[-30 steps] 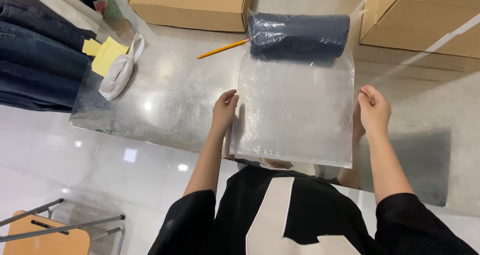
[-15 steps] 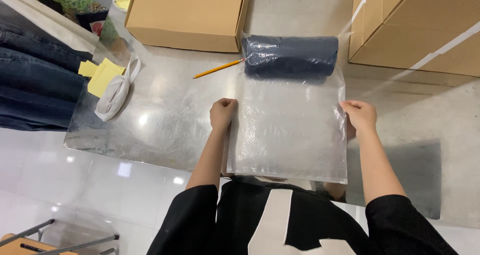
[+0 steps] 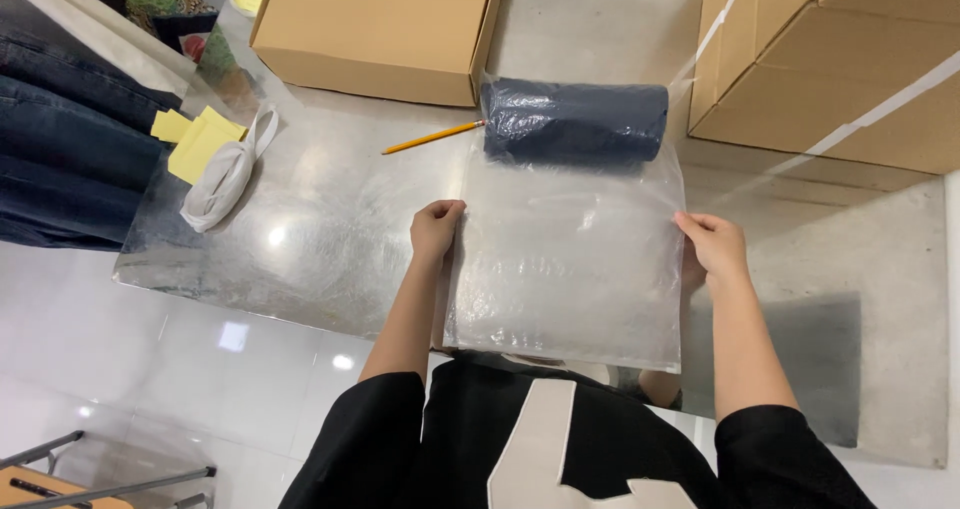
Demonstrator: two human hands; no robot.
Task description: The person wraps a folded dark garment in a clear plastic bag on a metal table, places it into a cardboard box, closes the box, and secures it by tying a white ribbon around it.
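Left hand (image 3: pixel 436 231) at centre frame, fingers curled, pinching left edge of clear plastic bag (image 3: pixel 565 269). Right hand (image 3: pixel 714 249) at right of centre, fingers folded round the bag's right edge, gripping it. Bag stretched flat between both hands, open end hanging over the near table edge toward the bottom of the frame. Rolled dark blue garment (image 3: pixel 575 121) inside the bag at its far end, upper centre, lying crosswise. Yellow pencil (image 3: pixel 433 137) just left of the roll, tip touching or nearly touching the bag's corner; cannot tell which. Shiny metal table (image 3: pixel 300 239) under everything, glare spots left of centre. White coiled strap (image 3: pixel 228 174) at left on the table, beside yellow paper slips (image 3: pixel 195 139). Stack of folded dark jeans (image 3: pixel 60 159) at far left edge. Flat cardboard box (image 3: pixel 385 29) at top centre-left, well apart from the hands. Taped cardboard boxes (image 3: pixel 840 59) at upper right, near the roll's right end. Black sleeves and black top with a pale panel at bottom of frame.
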